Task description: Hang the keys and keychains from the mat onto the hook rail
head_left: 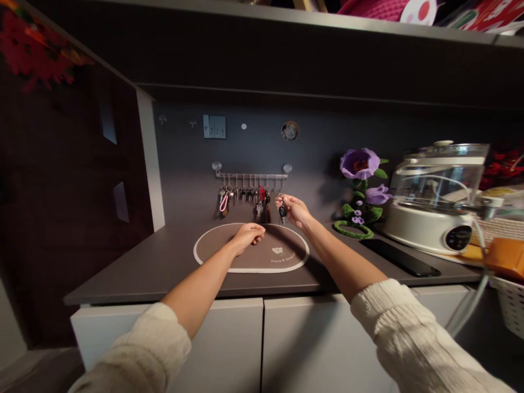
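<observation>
My right hand (296, 209) pinches a small bunch of keys (282, 210) with a dark fob, held up just right of the hook rail. My left hand (249, 238) is closed above the oval mat; whether anything is inside its fingers is hidden. On the back wall a metal hook rail (252, 176) carries several keys, among them one with a pink strap (223, 203) and one with a red cord (261, 192). The brown oval mat (221, 248) has a white rim and a small flower print, and lies on the dark counter.
Right of the mat stand purple artificial flowers (359, 164) with a green ring base. A black phone (401, 258) lies before a white appliance (426, 221) with a clear top. A shelf (262, 19) overhangs the counter (135, 273).
</observation>
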`<state>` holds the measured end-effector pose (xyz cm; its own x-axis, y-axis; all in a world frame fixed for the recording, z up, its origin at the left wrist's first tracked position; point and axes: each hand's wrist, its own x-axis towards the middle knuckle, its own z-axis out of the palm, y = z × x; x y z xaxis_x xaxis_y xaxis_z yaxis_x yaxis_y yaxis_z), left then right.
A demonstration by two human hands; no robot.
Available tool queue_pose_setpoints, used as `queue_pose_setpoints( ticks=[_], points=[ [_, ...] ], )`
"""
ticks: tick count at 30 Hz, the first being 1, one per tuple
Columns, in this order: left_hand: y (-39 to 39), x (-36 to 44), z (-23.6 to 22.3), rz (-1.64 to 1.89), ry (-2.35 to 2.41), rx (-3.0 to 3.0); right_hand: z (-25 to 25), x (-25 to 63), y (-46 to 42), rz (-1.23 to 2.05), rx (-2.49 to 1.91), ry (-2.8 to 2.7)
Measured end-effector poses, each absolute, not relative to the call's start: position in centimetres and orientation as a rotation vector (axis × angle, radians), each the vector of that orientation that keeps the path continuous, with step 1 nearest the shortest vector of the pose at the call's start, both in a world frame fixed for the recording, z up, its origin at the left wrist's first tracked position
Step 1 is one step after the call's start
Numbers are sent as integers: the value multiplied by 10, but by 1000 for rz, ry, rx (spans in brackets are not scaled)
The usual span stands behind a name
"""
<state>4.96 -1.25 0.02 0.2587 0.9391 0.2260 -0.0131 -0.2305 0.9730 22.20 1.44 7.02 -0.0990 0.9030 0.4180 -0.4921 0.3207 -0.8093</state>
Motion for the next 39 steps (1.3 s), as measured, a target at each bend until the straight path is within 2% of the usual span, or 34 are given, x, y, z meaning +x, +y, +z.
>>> queue_pose_setpoints(
  ticks=[13,23,39],
  points=[
    [-10,54,-2,1242,991,1510,102,215,72,964,-595,-951],
    [-9,54,1,1264,1040,1506,99,195,103,832,-654,-756],
    [-10,53,3,1273,1046,1481,80,191,108,879,-667,-764]
  ],
)
